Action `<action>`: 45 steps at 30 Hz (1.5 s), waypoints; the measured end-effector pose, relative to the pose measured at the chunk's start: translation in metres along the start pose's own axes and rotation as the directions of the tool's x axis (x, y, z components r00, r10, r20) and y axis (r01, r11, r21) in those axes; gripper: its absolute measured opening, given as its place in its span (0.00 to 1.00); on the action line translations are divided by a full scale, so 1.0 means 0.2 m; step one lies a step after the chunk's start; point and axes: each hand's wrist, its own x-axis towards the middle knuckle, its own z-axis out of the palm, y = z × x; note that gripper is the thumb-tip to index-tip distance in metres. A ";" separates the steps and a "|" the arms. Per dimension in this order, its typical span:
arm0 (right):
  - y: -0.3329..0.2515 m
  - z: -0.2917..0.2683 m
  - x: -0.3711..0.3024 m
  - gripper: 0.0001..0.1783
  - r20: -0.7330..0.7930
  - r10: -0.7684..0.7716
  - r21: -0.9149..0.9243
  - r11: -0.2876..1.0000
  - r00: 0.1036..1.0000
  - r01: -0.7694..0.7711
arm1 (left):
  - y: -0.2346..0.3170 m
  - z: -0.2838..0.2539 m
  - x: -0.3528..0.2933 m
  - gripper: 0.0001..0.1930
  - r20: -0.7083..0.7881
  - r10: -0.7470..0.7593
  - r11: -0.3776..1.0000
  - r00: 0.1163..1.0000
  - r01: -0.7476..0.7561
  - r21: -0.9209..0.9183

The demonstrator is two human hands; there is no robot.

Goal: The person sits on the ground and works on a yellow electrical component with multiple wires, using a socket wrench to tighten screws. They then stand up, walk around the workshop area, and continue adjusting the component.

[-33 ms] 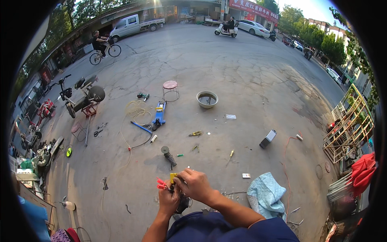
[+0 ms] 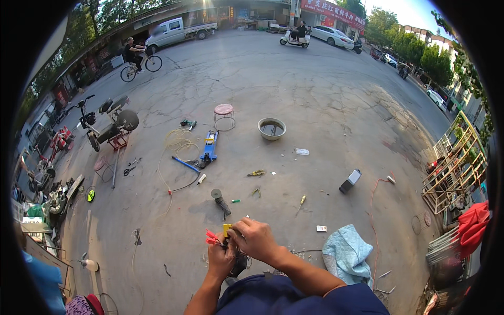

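My left hand [image 2: 220,258] is closed round a dark part with red-sleeved wire ends [image 2: 212,237] sticking out to its left. A small yellow block-shaped piece [image 2: 227,229] shows at the top, between my two hands. My right hand [image 2: 256,239] is closed, its thumb and fingers pinched at the yellow piece. The fingers partly hide what they grip. Below my hands is a black object [image 2: 239,264], mostly covered by them. Just ahead stands a dark cylindrical part with a round top [image 2: 217,194], and a small green item [image 2: 236,200] lies beside it.
Pliers [image 2: 256,193], a yellow-handled screwdriver [image 2: 302,200], a blue floor jack [image 2: 209,147], a basin [image 2: 271,128], a stool [image 2: 223,109] and a grey box [image 2: 350,180] are on the ground ahead. A light-blue quilted cloth [image 2: 346,254] lies right. A cyclist [image 2: 135,55] passes beyond.
The cyclist on the road has moved slightly to the right. The whole view has shifted a little; my hands keep the same grip.
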 end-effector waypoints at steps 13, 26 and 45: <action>0.05 -0.05 0.01 0.09 0.134 -0.042 0.093 0.995 0.990 0.030 | -0.09 0.03 0.00 0.10 0.212 -0.224 0.942 0.951 0.267 -0.203; 0.04 -0.03 0.00 0.08 0.118 -0.052 -0.160 0.985 0.992 0.071 | -0.10 0.01 -0.02 0.13 0.250 -0.235 0.964 0.939 0.258 -0.061; 0.12 -0.20 -0.07 0.09 0.476 0.360 0.717 0.369 0.802 -0.591 | 0.08 -0.08 -0.08 0.12 0.131 -0.269 0.943 0.954 0.289 -0.165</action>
